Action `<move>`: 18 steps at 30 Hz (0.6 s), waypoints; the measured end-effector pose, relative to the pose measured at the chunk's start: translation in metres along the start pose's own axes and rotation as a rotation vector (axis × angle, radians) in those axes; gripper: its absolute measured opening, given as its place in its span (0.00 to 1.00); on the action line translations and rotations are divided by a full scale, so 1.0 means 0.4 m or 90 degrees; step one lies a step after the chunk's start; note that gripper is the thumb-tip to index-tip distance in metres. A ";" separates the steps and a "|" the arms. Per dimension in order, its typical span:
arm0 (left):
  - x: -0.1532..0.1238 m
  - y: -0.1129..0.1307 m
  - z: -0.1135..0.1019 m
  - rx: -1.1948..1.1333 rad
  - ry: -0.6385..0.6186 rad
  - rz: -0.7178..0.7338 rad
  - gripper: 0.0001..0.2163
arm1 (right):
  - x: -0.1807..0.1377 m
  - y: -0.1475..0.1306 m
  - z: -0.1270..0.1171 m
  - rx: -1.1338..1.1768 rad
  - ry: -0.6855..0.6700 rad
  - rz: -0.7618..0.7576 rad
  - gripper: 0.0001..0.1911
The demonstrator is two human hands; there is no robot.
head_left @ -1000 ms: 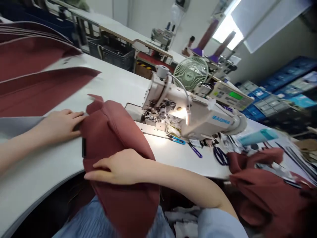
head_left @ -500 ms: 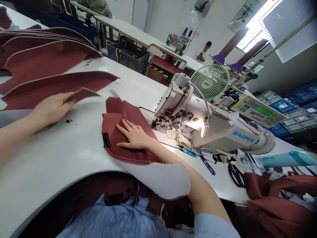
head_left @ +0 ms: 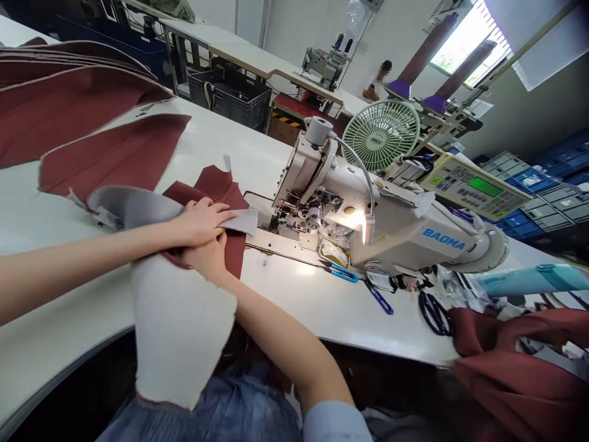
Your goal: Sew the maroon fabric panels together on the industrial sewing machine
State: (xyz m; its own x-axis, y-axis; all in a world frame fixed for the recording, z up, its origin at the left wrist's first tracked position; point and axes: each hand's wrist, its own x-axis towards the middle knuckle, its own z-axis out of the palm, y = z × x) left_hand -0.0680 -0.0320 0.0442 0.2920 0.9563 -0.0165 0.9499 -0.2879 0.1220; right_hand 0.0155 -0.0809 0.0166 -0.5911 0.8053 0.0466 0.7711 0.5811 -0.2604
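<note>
My left hand (head_left: pixel 199 220) lies on a dark red fabric piece with a grey-white underside (head_left: pixel 138 205), its fingers closed over the pale edge near the sewing machine (head_left: pixel 368 215). Just under it, my right hand (head_left: pixel 209 258) presses on the folded dark red garment piece (head_left: pixel 216 190) on the white table (head_left: pixel 294 294); its fingers are hidden by the left hand. The pale underside of the cloth (head_left: pixel 179 331) hangs over the table's front edge toward my lap.
A stack of dark red fabric panels (head_left: pixel 69 104) lies at the far left. Blue-handled scissors (head_left: pixel 343 273) and dark scissors (head_left: pixel 430 310) lie in front of the machine. A green fan (head_left: pixel 380 132), a control panel (head_left: pixel 473 187) and more red cloth (head_left: pixel 519 362) stand at right.
My left hand has carried a red piece from the stack over to the garment piece beside the machine. My right hand slid back under it, and pale lining now drapes over the table's edge.
</note>
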 end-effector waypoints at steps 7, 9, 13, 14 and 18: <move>-0.075 -0.071 0.066 -0.141 0.081 0.081 0.23 | -0.132 0.238 -0.124 0.044 -0.113 -0.305 0.28; -0.058 -0.067 0.037 -0.112 0.042 0.084 0.24 | -0.153 0.222 -0.123 -0.002 -0.104 -0.309 0.28; 0.004 -0.023 -0.031 -0.013 -0.063 0.100 0.29 | -0.205 0.042 -0.055 -0.110 -0.012 -0.243 0.29; 0.016 -0.007 -0.040 0.026 -0.074 0.116 0.30 | -0.217 -0.010 -0.039 -0.132 -0.010 -0.228 0.33; 0.017 0.049 -0.023 0.166 -0.053 0.149 0.30 | -0.226 -0.099 -0.032 -0.137 -0.057 -0.243 0.32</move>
State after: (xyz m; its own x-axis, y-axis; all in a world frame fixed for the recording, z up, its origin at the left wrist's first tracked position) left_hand -0.0484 -0.0309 0.0556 0.5024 0.8588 -0.1008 0.8499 -0.5119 -0.1254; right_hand 0.0412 -0.1753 0.0350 -0.8540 0.5201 0.0141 0.5195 0.8538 -0.0336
